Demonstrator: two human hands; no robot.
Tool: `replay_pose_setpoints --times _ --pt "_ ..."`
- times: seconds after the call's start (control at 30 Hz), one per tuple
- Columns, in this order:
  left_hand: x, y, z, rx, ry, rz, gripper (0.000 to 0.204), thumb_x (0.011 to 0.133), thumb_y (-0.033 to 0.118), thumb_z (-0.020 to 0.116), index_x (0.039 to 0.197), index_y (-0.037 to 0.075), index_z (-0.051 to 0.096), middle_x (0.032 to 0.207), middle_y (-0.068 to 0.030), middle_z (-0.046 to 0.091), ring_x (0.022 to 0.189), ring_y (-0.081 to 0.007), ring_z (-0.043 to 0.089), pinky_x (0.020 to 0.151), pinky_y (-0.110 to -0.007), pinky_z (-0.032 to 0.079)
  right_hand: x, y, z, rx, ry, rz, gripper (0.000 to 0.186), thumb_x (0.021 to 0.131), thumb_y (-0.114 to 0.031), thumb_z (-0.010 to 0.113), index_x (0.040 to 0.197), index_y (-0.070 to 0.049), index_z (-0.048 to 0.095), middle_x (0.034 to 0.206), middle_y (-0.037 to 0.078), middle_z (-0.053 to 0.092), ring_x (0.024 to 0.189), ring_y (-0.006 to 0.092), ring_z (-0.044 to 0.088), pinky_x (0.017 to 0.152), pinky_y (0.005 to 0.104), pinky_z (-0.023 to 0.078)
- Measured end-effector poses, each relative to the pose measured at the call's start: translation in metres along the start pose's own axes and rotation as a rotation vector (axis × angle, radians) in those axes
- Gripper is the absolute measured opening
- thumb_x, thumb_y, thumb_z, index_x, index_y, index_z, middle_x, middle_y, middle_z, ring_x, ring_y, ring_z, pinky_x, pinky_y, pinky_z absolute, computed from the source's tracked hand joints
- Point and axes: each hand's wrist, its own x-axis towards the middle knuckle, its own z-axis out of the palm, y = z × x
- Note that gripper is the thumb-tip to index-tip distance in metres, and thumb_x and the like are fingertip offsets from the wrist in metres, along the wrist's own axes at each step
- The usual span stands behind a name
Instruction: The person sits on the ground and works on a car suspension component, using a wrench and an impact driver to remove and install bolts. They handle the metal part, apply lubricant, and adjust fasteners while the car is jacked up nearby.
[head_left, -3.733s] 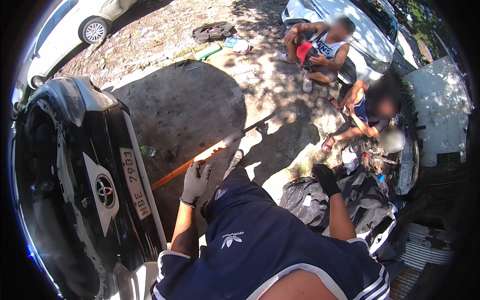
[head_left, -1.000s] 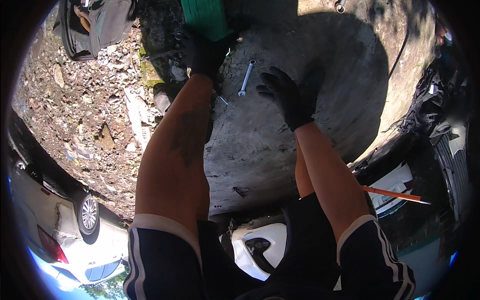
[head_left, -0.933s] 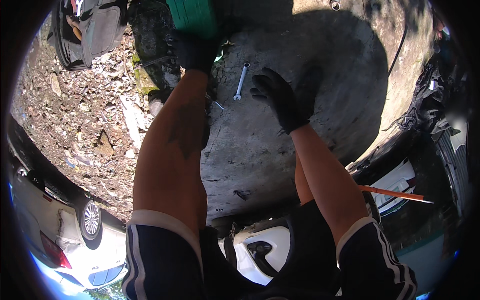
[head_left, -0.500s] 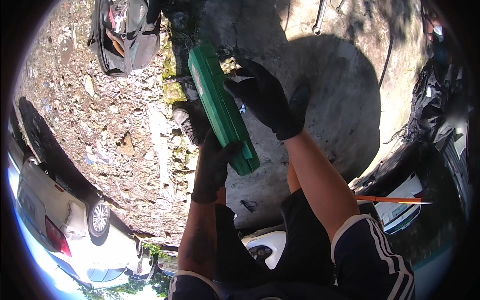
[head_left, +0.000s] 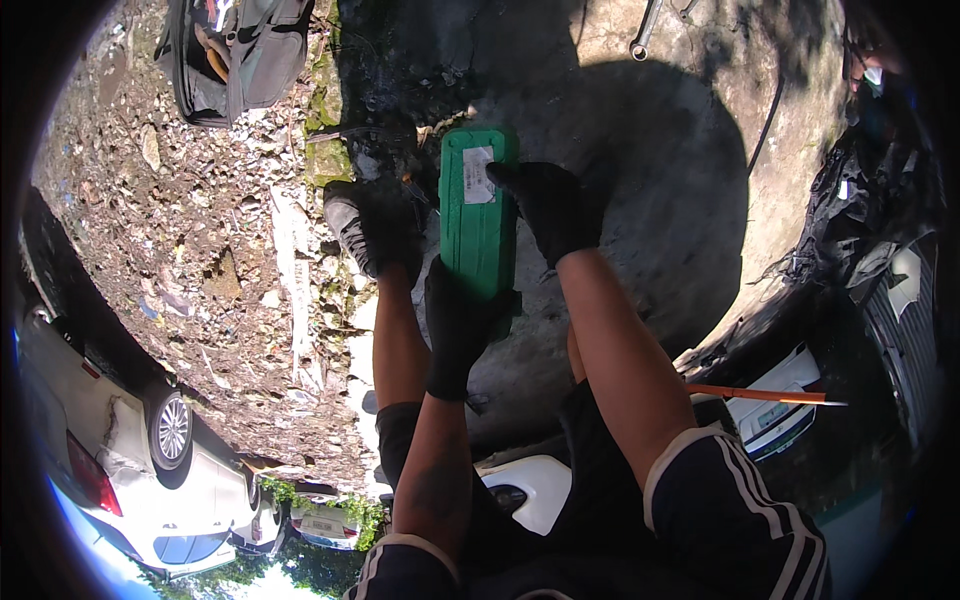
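Ridged green case [head_left: 462,235], rounded corners, pale label [head_left: 479,178];
left hand [head_left: 460,322] wraps its lower end; right hand [head_left: 550,212] clasps its upper side.

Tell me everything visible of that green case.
The green case is long and round-cornered, apparently hard plastic, with lengthwise ridges and a pale label near its far end. It looks closed, held above the concrete, pointing forward. The left hand grips its near end; the right hand has its thumb at the label.
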Motion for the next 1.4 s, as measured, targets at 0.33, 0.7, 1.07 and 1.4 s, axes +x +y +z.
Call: replay_pose_setpoints --times 0.33,0.7,1.07,1.4 --pt "-0.008 0.007 0.015 0.128 0.131 0.07 0.082 0.054 0.032 0.087 0.117 -0.002 0.047 0.104 -0.0224 0.058 0.097 -0.0399 0.058 0.081 -0.049 0.048 0.017 0.012 -0.011 0.219 -0.213 0.29 0.043 0.082 -0.04 0.072 0.079 0.002 0.066 0.065 0.013 0.062 0.06 0.0209 0.062 0.059 0.035 0.05" --pt "-0.007 0.009 0.023 0.031 -0.013 -0.016 0.082 0.054 0.031 0.088 0.117 -0.002 0.046 0.103 -0.0229 0.058 0.095 -0.0402 0.059 0.078 -0.048 0.049 0.016 0.024 -0.02 0.265 -0.114 0.408 0.042 0.078 -0.036 0.076 0.087 0.004 0.067 0.077 0.011 0.065 0.066 0.0193 0.062 0.06 0.0333 0.049" --pt "0.014 0.004 0.017 0.334 0.216 0.229 0.098 0.063 0.035 0.085 0.139 -0.002 0.036 0.129 -0.0266 0.048 0.116 -0.0428 0.05 0.094 -0.05 0.043 0.038 0.042 -0.009 0.52 -0.083 0.372 0.049 0.082 -0.041 0.073 0.097 0.005 0.065 0.09 0.013 0.065 0.08 0.021 0.065 0.071 0.0335 0.053" --pt "0.01 0.04 0.012 0.307 -0.087 0.339 0.066 0.08 0.026 0.077 0.13 -0.001 0.046 0.133 -0.0283 0.048 0.123 -0.0434 0.048 0.099 -0.048 0.042 0.16 0.109 -0.04 -0.113 0.112 0.065 0.042 0.099 -0.04 0.047 0.131 -0.013 0.054 0.109 0.016 0.066 0.098 0.0258 0.065 0.083 0.0374 0.052"
